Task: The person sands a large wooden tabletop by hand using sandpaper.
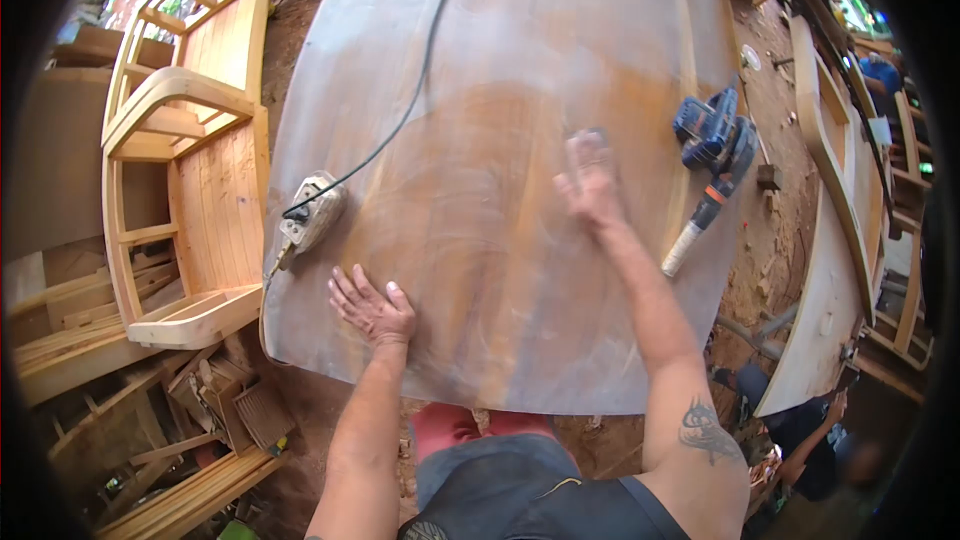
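A large wooden tabletop [480,290], brown with a dusty, pale film, fills the middle of the view. My left hand [372,312] lies flat near its front left, fingers spread and holding nothing. Farther out, right of the middle, my right hand [592,180] presses on the surface. A small dark grey pad [596,132] shows past its fingertips; the palm hides the remainder. To the right of that hand, a blue power sander [705,130] rests on the wood. Beyond my left hand sits a worn extension socket [312,212] with a dark plug in it.
A dark cable [428,60] runs from the socket across the tabletop to the far edge. Unfinished wooden bench frames [215,150] stand at left, above stacked boards [190,490]. Along the right are a pale curved panel [825,290] and another person [815,445].
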Demonstrator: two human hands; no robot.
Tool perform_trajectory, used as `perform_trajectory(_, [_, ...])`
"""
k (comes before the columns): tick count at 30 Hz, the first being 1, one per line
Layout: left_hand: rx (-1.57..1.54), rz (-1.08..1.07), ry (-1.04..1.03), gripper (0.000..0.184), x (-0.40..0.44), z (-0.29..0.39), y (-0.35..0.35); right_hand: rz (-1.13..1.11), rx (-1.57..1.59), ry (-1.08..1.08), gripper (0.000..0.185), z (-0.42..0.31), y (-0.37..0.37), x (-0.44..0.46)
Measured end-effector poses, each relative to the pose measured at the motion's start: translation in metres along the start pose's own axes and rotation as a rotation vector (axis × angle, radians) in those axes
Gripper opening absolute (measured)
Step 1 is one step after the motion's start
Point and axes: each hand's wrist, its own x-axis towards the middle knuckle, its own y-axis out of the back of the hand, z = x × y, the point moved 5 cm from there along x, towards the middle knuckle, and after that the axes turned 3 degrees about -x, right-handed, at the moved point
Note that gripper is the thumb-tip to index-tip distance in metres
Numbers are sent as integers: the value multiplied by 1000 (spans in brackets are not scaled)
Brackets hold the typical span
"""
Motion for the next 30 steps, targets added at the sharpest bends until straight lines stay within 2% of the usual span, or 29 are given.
perform_trajectory(2, [-10,-6,6,81,2,0,-1,114,-36,-217,86,48,-9,41])
perform_trajectory(5, [-16,-6,10,80,2,1,1,79,-96,-362,86,14,-19,138])
perform_trajectory(7, [-19,-10,14,80,1,-2,3,18,141,-176,86,-47,-60,177])
perform_trajectory(8, [-30,-8,17,80,2,1,1,-56,146,-67,85,-100,-49,172])
perform_trajectory(9, [-28,-6,12,80,1,2,1,-131,151,35,85,-145,-30,145])
perform_trajectory(10, [-27,-7,5,80,0,0,1,-152,164,71,85,-157,-25,113])
perform_trajectory(12, [-28,-2,4,80,4,0,1,-196,184,165,85,-162,-23,74])
perform_trajectory(15, [-25,-10,20,81,3,-1,3,-25,136,78,86,-100,-37,76])
perform_trajectory(18, [-38,-14,19,81,4,0,1,-2,87,-189,87,-107,-28,150])
perform_trajectory(21, [-34,-5,19,81,1,-1,1,-1,89,-5,88,-190,-65,167])
perform_trajectory(22, [-34,-7,22,81,1,-1,1,-42,69,83,87,-216,-67,149])
perform_trajectory(24, [-38,-6,17,81,3,1,1,-95,240,326,84,-243,-49,87])
perform_trajectory(27, [-48,-5,18,80,3,0,3,-100,231,345,80,-202,-44,36])
perform_trajectory(30, [-49,-18,30,80,-2,-1,4,7,89,117,80,-157,-34,91])
